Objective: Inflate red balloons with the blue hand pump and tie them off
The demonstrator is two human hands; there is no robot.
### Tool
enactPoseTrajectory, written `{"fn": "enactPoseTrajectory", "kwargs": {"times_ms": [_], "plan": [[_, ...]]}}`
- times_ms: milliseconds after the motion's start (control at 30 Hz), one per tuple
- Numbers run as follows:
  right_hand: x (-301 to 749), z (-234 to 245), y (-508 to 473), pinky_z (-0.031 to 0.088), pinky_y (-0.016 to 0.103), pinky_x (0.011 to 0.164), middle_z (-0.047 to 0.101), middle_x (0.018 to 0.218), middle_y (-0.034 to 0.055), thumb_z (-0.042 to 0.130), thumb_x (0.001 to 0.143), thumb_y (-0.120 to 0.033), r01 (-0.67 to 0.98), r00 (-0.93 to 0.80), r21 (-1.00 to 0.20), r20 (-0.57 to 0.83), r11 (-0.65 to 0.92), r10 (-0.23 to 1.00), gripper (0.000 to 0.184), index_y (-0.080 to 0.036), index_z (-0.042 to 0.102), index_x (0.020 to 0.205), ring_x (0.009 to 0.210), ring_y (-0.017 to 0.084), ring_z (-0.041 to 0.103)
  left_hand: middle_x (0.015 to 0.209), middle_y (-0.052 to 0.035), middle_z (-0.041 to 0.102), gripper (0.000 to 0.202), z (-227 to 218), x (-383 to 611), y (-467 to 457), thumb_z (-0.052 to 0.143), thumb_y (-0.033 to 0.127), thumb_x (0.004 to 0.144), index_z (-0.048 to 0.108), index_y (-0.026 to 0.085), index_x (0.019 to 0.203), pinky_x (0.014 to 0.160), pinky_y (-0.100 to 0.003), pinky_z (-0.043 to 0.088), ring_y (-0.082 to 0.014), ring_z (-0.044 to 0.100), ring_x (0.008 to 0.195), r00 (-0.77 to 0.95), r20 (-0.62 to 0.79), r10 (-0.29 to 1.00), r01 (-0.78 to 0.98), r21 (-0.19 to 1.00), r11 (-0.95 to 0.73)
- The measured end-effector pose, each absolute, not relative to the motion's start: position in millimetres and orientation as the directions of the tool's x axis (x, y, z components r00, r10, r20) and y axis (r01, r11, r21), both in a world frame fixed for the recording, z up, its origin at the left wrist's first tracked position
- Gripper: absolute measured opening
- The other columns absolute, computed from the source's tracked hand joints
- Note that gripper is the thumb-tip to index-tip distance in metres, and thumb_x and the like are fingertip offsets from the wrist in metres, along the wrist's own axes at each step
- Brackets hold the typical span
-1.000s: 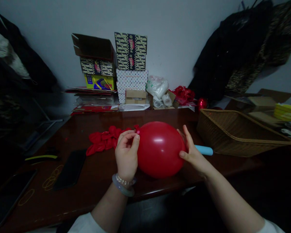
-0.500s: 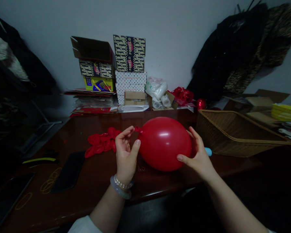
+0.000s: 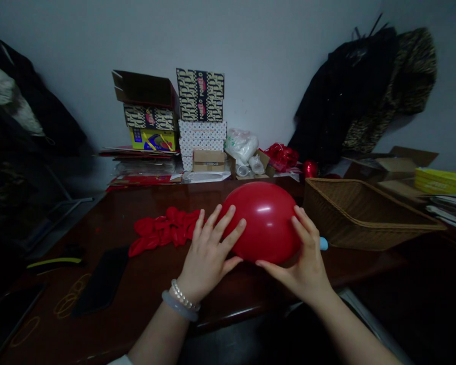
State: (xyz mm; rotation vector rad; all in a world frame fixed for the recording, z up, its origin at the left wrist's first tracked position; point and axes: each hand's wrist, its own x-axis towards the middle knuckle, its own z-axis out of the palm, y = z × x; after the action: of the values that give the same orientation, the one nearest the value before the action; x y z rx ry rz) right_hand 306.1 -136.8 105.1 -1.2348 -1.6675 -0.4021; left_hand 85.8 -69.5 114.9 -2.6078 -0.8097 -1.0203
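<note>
A person sat or stood at the dark brown table (image 3: 110, 327) with an inflated red balloon (image 3: 266, 223) held between two bare hands, just above or resting on the tabletop; I could not tell which. The left hand (image 3: 209, 253) gripped its left end, fingers spread over the curve and thumb tucked toward the near side. The right hand (image 3: 309, 266) cupped the other end, fingers bent along its side, thumb reaching underneath toward the left thumb. A beaded bracelet (image 3: 183, 295) and a pale bangle (image 3: 177, 306) circled the left wrist.

Just beyond the left hand lay a heap of limp red balloons (image 3: 163, 229). Farther left I saw a black phone (image 3: 101, 284), with thin yellowish loops (image 3: 64, 304) that looked like rubber bands beside it. Past the right hand poked the rounded end of a light-blue object (image 3: 324, 244), mostly hidden, near a wicker basket (image 3: 372, 237).

Along the wall, boxes printed POMELO (image 3: 200, 96) stood on a white patterned box (image 3: 203, 133). To the right of them were a clear plastic bag (image 3: 243, 144) and a tangle of red ribbon (image 3: 283, 156), and dark coats (image 3: 338, 101) hung at the right.
</note>
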Motion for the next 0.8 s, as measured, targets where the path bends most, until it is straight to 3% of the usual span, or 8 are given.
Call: {"fn": "enactPoseTrajectory", "kwargs": {"times_ms": [200, 367, 500, 700, 800], "plan": [[307, 104, -138, 0.028, 0.068, 0.106, 0.02, 0.154, 0.0105, 0.08, 0.065, -0.045, 0.901, -0.065, -0.16, 0.869, 0.404, 0.49, 0.1, -0.033, 0.022, 0.145, 0.141, 0.039, 0.019, 0.151, -0.0125, 0.034, 0.075, 100, 88, -66, 0.066, 0.024, 0.082, 0.027, 0.029, 0.146, 0.111, -0.06, 0.022, -0.0306, 0.024, 0.141, 0.548, 0.761, 0.348, 0.543, -0.007, -0.84], [319, 111, -139, 0.015, 0.071, 0.107, 0.005, 0.158, 0.0054, 0.079, 0.062, -0.054, 0.93, -0.201, -0.027, 0.797, 0.367, 0.569, 0.109, -0.041, 0.012, 0.147, 0.142, 0.043, 0.011, 0.149, -0.0138, 0.035, 0.08, 91, 88, -63, 0.066, 0.021, 0.081, 0.022, 0.03, 0.147, 0.108, -0.057, 0.031, -0.0312, 0.025, 0.14, 0.506, 0.796, 0.331, 0.519, 0.026, -0.854], [335, 117, -137, 0.012, 0.07, 0.108, -0.003, 0.159, 0.0031, 0.078, 0.067, -0.042, 0.931, -0.286, 0.049, 0.715, 0.362, 0.638, 0.105, -0.045, 0.009, 0.146, 0.142, 0.041, 0.01, 0.15, -0.0133, 0.034, 0.079, 91, 93, -62, 0.065, 0.022, 0.082, 0.022, 0.031, 0.148, 0.108, -0.057, 0.031, -0.031, 0.026, 0.14, 0.512, 0.778, 0.364, 0.532, 0.045, -0.845], [352, 122, -136, 0.018, 0.066, 0.109, 0.004, 0.159, 0.0047, 0.07, 0.077, -0.04, 0.937, -0.277, 0.065, 0.739, 0.344, 0.614, 0.094, -0.04, 0.009, 0.148, 0.144, 0.037, 0.01, 0.157, -0.016, 0.013, 0.096, 97, 122, -61, 0.072, 0.027, 0.076, 0.012, 0.034, 0.15, 0.108, -0.064, 0.023, -0.0349, 0.016, 0.142, 0.526, 0.768, 0.365, 0.548, 0.022, -0.836], [366, 123, -139, 0.017, 0.065, 0.11, 0.003, 0.159, 0.0041, 0.069, 0.079, -0.036, 0.961, -0.239, 0.097, 0.767, 0.26, 0.596, 0.091, -0.04, 0.01, 0.148, 0.144, 0.037, 0.011, 0.157, -0.0158, 0.01, 0.095, 100, 149, -57, 0.072, 0.021, 0.076, 0.013, 0.035, 0.149, 0.108, -0.065, 0.021, -0.0354, 0.014, 0.143, 0.515, 0.785, 0.343, 0.55, 0.004, -0.835]]}}
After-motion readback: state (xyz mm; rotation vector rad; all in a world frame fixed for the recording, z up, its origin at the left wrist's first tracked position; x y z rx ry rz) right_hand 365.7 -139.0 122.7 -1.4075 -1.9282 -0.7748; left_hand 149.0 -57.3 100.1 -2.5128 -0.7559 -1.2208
